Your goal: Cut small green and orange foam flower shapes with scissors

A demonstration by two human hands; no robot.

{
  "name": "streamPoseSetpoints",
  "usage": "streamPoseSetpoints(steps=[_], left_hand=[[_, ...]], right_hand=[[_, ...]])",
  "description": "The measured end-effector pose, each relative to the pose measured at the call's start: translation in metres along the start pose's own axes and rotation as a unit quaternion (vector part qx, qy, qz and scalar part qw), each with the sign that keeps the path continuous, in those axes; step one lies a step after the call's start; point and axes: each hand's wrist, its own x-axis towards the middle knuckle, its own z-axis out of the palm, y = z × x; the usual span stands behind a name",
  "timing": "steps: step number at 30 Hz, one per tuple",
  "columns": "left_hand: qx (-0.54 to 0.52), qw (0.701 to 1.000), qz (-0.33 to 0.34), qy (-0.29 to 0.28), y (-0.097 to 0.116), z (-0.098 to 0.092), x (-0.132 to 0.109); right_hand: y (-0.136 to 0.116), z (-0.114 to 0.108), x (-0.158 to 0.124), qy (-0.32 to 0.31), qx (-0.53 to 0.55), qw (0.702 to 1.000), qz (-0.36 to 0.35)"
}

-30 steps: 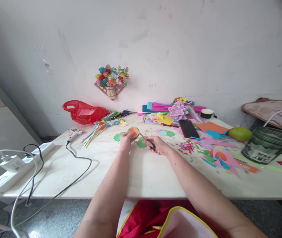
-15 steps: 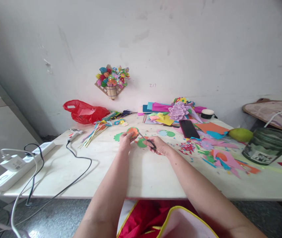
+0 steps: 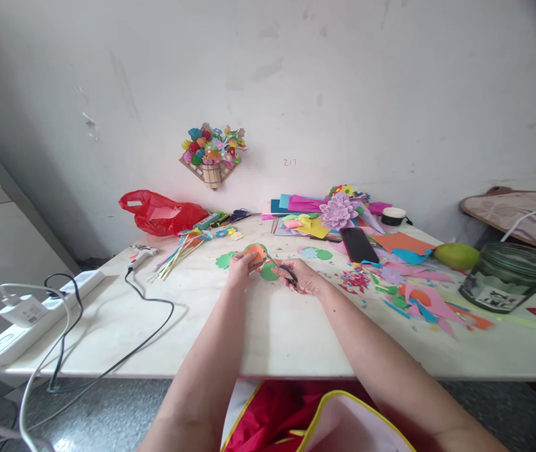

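Observation:
Between the fingers of my left hand (image 3: 243,266) is an orange paper piece (image 3: 255,252) with green showing behind its rim. My right hand (image 3: 300,277) is closed on dark-handled scissors (image 3: 288,272), whose blades point up and left to the right edge of the orange piece. Below the blades a green scalloped disc (image 3: 268,271) lies on the table. Another green scalloped piece (image 3: 225,260) lies just left of my left hand. A light blue disc (image 3: 309,252) and a green disc (image 3: 324,255) rest beyond my right hand.
Left: glue gun (image 3: 144,254), its cable, power strip (image 3: 37,317), sticks (image 3: 178,254), red bag (image 3: 162,213). Right: phone (image 3: 359,245), paper scraps (image 3: 430,301), glass jar (image 3: 508,276), green fruit (image 3: 457,255). At the back are coloured sheets (image 3: 303,203) and a purple flower (image 3: 339,211).
The orange piece in my left hand has shifted slightly right and turned a little, and the scissor blades have moved slightly against its edge. My right hand has barely moved.

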Motion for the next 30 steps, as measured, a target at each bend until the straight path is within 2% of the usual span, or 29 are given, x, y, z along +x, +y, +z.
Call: streamPoseSetpoints(steps=[13, 30], left_hand=[[-0.025, 0.999, -0.029, 0.012, 0.0009, 0.0002, 0.0004], [-0.019, 0.999, -0.023, -0.015, 0.0028, -0.0008, -0.0002]], right_hand=[[0.0043, -0.0013, 0.0021, -0.017, -0.004, 0.999, -0.027], [0.0052, -0.0049, 0.0023, -0.037, -0.010, 0.999, -0.025]])
